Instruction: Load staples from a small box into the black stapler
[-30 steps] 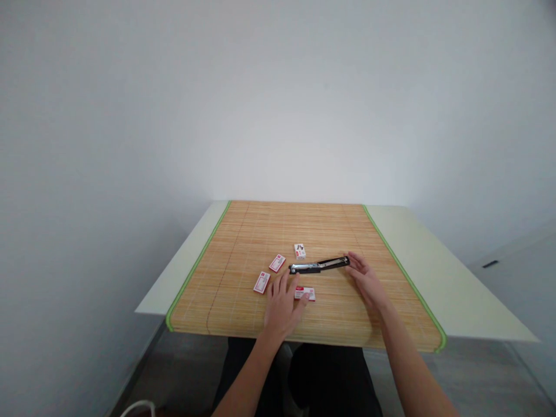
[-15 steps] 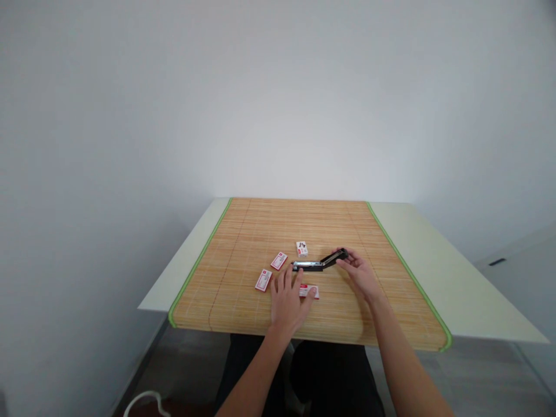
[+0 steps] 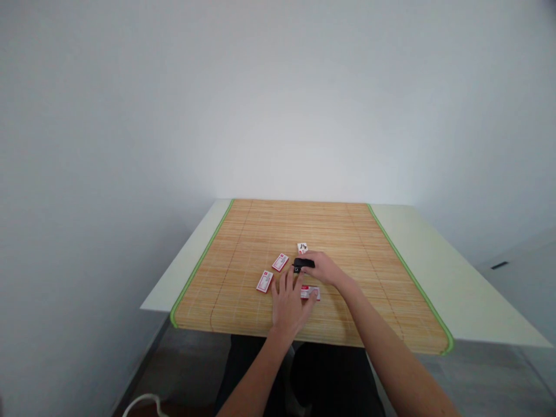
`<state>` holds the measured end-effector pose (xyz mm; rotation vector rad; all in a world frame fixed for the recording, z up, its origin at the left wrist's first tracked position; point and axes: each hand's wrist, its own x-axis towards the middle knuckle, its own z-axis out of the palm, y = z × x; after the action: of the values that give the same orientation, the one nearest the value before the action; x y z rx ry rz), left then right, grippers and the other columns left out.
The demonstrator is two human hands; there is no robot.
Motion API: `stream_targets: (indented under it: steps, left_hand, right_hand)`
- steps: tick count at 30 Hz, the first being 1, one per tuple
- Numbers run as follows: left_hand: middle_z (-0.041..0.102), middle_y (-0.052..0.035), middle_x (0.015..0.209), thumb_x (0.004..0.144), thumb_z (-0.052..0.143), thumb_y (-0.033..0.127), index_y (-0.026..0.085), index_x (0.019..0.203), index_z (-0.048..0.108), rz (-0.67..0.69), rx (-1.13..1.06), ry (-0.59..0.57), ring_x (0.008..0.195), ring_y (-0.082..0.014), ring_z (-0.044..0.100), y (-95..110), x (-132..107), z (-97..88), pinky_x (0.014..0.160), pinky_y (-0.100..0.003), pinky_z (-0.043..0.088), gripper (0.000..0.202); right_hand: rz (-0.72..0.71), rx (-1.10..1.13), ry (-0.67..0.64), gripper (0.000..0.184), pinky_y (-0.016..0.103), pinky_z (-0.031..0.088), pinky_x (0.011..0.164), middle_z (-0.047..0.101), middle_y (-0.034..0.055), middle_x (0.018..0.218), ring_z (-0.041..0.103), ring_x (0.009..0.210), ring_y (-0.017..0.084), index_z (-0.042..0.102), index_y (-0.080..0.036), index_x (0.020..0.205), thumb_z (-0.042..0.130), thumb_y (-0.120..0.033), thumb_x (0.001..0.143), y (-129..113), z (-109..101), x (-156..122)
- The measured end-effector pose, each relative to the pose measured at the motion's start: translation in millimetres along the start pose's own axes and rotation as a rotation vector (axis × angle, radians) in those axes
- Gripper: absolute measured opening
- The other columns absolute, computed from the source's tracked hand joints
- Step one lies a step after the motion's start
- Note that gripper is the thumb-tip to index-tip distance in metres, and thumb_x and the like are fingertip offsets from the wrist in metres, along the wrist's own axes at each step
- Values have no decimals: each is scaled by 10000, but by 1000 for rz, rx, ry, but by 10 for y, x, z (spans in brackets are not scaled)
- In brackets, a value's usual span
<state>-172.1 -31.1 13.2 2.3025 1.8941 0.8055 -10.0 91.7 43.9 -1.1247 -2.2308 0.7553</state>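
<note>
A black stapler (image 3: 303,264) lies folded shut on the bamboo mat (image 3: 243,243). My right hand (image 3: 325,269) covers most of it, fingers curled over its top. My left hand (image 3: 289,298) rests flat on the mat just in front of the stapler, fingers spread, its thumb on a small red-and-white staple box (image 3: 311,293). Two more such boxes (image 3: 280,262) (image 3: 264,281) lie to the left, and another small box (image 3: 302,248) sits just behind the stapler.
The mat has green side edges and covers the middle of a pale table (image 3: 434,260) set against a white wall. My dark-clothed legs (image 3: 321,376) show below the table's front edge. A white cable (image 3: 139,403) lies on the floor at lower left.
The stapler was swung open with its arm out to the right. My right hand folded that arm over to the left, closing the stapler. My left hand stayed in place.
</note>
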Motion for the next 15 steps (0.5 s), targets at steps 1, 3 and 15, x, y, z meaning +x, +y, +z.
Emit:
stream_targets:
  steps: [1,3,15]
  left_hand:
    - [368,-34,1649,979,500,622,365,1551,426,2,-3,3,1522,-326,283,-3,0,5,1209,-617,275,630]
    - [375,-35,1645,970,524,614,364,1539,445,5,-17,9,1516,-333,290,-15,-2,8,1201,-615,288,626]
    - [688,-41,1192,938,644,378,355,1326,630,137,-173,-75,1103,-277,586,-116,-124,-131,1018,-490,436,389]
  right_hand:
    - [6,-5,2,369,392,535,973,775,61,1153,712,1064,267,770,-261,1169,742,-195,807,11,12,-9]
    - [22,-12,15,389,402,531,993,768,64,1187,709,1091,272,755,-264,1207,722,-209,823,33,15,-51]
    - [184,92,196,488,461,500,1117,696,23,1356,665,1243,266,625,-288,1409,584,-321,924,102,-16,-686]
